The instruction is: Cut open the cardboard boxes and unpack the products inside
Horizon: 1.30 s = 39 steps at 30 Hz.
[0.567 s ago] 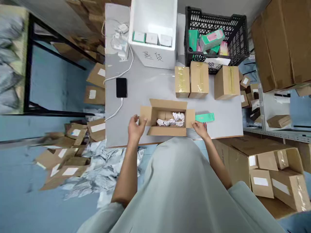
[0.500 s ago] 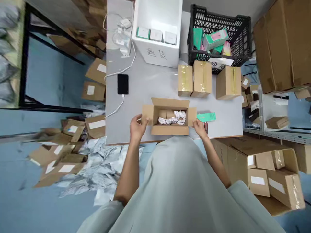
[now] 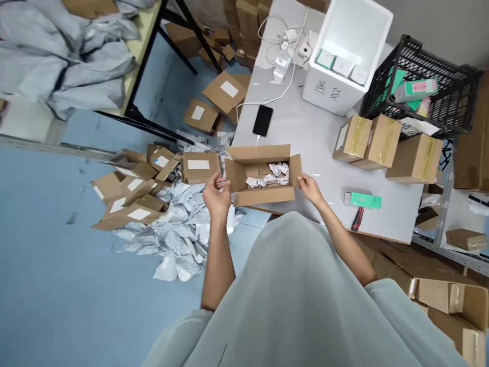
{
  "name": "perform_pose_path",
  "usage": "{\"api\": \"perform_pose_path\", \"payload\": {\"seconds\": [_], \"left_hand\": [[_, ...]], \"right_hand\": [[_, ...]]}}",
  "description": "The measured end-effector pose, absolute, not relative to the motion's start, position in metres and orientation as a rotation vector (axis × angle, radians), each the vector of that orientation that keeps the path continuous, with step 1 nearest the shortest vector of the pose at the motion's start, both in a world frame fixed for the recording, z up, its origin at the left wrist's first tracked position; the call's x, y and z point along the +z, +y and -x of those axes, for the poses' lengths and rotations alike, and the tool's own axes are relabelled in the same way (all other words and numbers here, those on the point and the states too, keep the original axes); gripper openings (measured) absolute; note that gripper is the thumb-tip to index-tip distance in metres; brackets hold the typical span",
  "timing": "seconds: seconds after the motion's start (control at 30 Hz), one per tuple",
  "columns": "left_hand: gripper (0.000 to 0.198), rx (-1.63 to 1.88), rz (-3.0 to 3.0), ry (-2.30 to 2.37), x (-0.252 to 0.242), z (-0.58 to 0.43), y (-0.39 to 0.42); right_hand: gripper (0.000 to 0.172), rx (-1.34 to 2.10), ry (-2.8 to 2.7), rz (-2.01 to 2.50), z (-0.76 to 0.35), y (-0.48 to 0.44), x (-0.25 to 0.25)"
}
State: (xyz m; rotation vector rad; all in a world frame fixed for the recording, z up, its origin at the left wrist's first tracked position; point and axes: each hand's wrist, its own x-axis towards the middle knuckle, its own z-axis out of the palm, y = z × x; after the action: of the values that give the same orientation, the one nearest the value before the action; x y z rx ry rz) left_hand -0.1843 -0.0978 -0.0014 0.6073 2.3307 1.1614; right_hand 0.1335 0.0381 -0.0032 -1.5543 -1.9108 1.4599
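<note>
An open cardboard box [image 3: 265, 196] is held between my two hands at the table's front left corner, its flaps spread. Crumpled white paper [image 3: 263, 181] lies inside it. My left hand [image 3: 217, 198] has its thumb and fingers closed on the left flap. At the other end, my right hand [image 3: 310, 188] pinches the right flap. Farther right on the table are a small green box [image 3: 364, 200] and a red-and-black knife-like tool [image 3: 357, 219].
Taped cartons [image 3: 376, 142], a white foam box [image 3: 332, 94] and a black crate [image 3: 428, 109] stand at the back right. A phone [image 3: 263, 120] lies behind the open box. Grey plastic bags [image 3: 179, 229] and discarded cartons [image 3: 133, 196] cover the floor at left.
The view has turned left. Both hands have shifted the open box leftward across the table to its left corner, away from the green box. The paper is still inside.
</note>
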Motion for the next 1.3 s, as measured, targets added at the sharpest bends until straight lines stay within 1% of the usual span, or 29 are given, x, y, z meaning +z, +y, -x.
{"api": "perform_pose_path", "payload": {"seconds": [0.2, 0.37, 0.4, 0.47, 0.53, 0.63, 0.73, 0.87, 1.0, 1.1, 1.23, 1.3], "left_hand": [[0.049, 1.147, -0.478, 2.472, -0.008, 0.242, -0.117], [0.046, 1.181, -0.582, 2.468, 0.005, 0.251, -0.112], [0.045, 1.208, -0.631, 2.470, 0.009, 0.247, -0.108], [0.045, 1.273, -0.743, 2.442, 0.017, 0.229, -0.095], [0.045, 1.321, -0.857, 2.346, 0.024, 0.200, -0.077], [0.043, 1.316, -1.065, 2.119, 0.034, 0.137, -0.046], [0.042, 1.184, -1.331, 1.907, 0.042, 0.066, -0.021], [0.039, 0.924, -1.579, 1.691, 0.042, -0.015, -0.001], [0.042, 0.730, -1.653, 1.507, 0.026, -0.085, 0.012], [0.048, 0.576, -1.727, 1.369, 0.010, -0.135, 0.020], [0.059, 0.406, -1.860, 1.254, -0.015, -0.200, 0.032], [0.069, 0.318, -1.919, 1.243, -0.028, -0.230, 0.037]], "right_hand": [[0.029, 1.416, -2.099, 1.584, -0.042, 0.042, -0.003], [0.022, 1.498, -2.015, 1.555, -0.040, 0.039, -0.002], [0.023, 1.528, -1.954, 1.544, -0.049, 0.038, -0.001], [0.032, 1.564, -1.816, 1.541, -0.078, 0.037, -0.001], [0.037, 1.545, -1.685, 1.570, -0.117, 0.035, -0.001], [0.035, 1.453, -1.479, 1.665, -0.191, 0.031, -0.002], [0.034, 1.371, -1.224, 1.781, -0.273, 0.019, -0.002], [0.041, 1.275, -0.926, 1.850, -0.373, -0.007, 0.002], [0.049, 1.160, -0.741, 1.882, -0.453, -0.029, 0.000], [0.054, 1.110, -0.702, 1.945, -0.497, -0.030, -0.011], [0.062, 1.083, -0.724, 2.019, -0.528, -0.015, -0.038], [0.066, 1.078, -0.756, 2.034, -0.531, -0.004, -0.052]]}}
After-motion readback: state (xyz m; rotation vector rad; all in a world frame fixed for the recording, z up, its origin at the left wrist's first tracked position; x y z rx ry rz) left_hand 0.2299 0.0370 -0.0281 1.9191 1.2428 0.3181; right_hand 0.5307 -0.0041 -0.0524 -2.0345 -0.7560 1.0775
